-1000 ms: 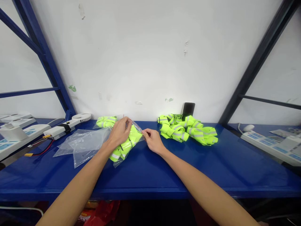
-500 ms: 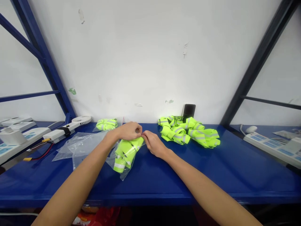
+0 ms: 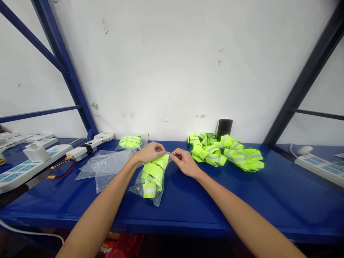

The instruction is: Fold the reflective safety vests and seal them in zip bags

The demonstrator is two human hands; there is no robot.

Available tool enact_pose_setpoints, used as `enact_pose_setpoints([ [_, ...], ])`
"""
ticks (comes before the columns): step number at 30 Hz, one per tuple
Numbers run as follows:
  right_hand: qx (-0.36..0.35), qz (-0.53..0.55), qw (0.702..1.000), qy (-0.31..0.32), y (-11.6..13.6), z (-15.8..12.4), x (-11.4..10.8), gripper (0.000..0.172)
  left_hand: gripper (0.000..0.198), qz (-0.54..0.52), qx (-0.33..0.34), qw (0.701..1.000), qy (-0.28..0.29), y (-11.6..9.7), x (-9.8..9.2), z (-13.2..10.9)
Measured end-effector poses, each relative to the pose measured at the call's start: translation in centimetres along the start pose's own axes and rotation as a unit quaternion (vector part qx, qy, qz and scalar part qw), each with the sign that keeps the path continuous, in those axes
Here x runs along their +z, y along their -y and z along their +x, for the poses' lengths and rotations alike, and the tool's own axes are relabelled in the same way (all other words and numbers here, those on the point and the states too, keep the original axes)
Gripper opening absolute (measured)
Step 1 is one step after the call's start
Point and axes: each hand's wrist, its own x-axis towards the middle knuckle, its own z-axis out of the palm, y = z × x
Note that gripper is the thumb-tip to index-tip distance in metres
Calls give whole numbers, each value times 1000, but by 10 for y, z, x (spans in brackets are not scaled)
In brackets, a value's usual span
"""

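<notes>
A clear plastic bag (image 3: 150, 182) filled with neon-yellow reflective bands lies on the blue shelf (image 3: 204, 200), its mouth pointing away from me. My left hand (image 3: 150, 152) pinches the left part of the bag's mouth. My right hand (image 3: 183, 162) pinches the right part of the same edge, a short gap from the left hand. Both hands have their fingers closed on the plastic. A loose pile of the same neon-yellow bands (image 3: 228, 152) lies to the right of my hands.
Empty clear bags (image 3: 104, 166) lie left of my hands. A filled bag (image 3: 130, 142) sits by the wall behind them. A white handheld fan (image 3: 91, 145), power strips (image 3: 24, 168), a red wire and a black phone (image 3: 224, 127) are also here.
The bag has swung from lying slantwise to pointing toward me. My hands came together at its mouth, then drew slightly apart along the edge. The view shifted left.
</notes>
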Motion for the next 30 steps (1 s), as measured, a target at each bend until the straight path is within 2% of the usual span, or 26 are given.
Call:
enact_pose_setpoints([
  [3, 1, 1, 1000, -3, 1, 0, 0, 24, 31, -9, 5, 1000, 18, -1, -1, -3],
  [9, 50, 60, 996, 38, -10, 1, 2, 29, 30, -7, 32, 999, 40, -3, -4, -6],
  [16, 79, 79, 992, 54, -8, 4, 1, 28, 28, -11, 64, 997, 45, 0, 3, -4],
  [22, 103, 114, 986, 58, -5, 5, 0, 25, 34, -15, 27, 999, 39, 0, 4, -5],
  [27, 76, 71, 993, 55, -4, 2, 0, 23, 41, -19, 20, 998, 63, 1, 3, -4],
  [30, 73, 63, 994, 41, -2, 1, 0, 20, 41, -5, 28, 998, 53, -1, 3, -4],
])
